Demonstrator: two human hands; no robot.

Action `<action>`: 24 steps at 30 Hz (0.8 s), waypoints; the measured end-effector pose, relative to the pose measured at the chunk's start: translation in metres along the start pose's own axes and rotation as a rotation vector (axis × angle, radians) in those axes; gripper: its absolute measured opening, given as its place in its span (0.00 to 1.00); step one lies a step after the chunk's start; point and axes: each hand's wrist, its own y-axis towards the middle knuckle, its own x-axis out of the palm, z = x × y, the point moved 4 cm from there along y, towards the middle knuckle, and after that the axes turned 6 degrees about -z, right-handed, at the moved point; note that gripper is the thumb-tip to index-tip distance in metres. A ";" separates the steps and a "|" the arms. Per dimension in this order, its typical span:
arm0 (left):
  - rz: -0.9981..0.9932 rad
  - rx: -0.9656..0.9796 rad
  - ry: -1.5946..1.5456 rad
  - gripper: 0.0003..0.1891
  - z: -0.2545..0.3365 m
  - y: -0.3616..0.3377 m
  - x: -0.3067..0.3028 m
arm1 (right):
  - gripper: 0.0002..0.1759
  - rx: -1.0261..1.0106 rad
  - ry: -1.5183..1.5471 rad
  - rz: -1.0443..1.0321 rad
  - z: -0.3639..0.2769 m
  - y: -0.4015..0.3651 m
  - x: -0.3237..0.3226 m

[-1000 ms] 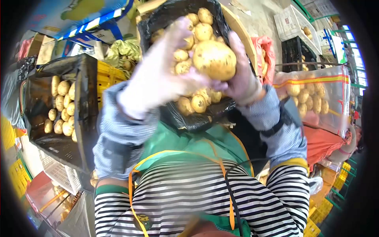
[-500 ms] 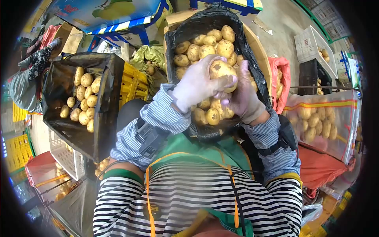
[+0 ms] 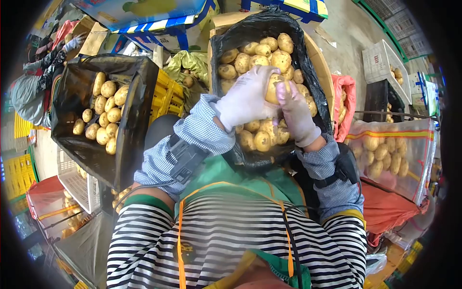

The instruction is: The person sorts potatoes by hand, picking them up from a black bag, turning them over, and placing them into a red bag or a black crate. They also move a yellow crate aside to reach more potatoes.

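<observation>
Both gloved hands hold one yellow potato (image 3: 273,89) over a black-lined box of potatoes (image 3: 308,62) straight ahead. My left hand (image 3: 245,101) wraps the potato from the left and top. My right hand (image 3: 294,113) presses its fingers against the potato's right side. Most of the potato is hidden between the gloves. Loose potatoes (image 3: 260,139) lie in the box under and beyond the hands.
A second black-lined crate with potatoes (image 3: 103,118) stands to the left, on a yellow crate (image 3: 163,98). A clear bag of potatoes (image 3: 385,154) sits to the right, a red sack (image 3: 344,103) beside the box. White crates (image 3: 385,62) stand far right. Another person's gloved sleeve (image 3: 53,60) shows at the upper left.
The potato and both hands have dropped from close to the camera down to just above the box. The hands have closed further around it, hiding more of it.
</observation>
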 end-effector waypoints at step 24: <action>0.378 -0.133 -1.096 0.19 -0.016 -0.060 -0.057 | 0.19 0.256 0.659 0.136 -0.065 0.019 0.008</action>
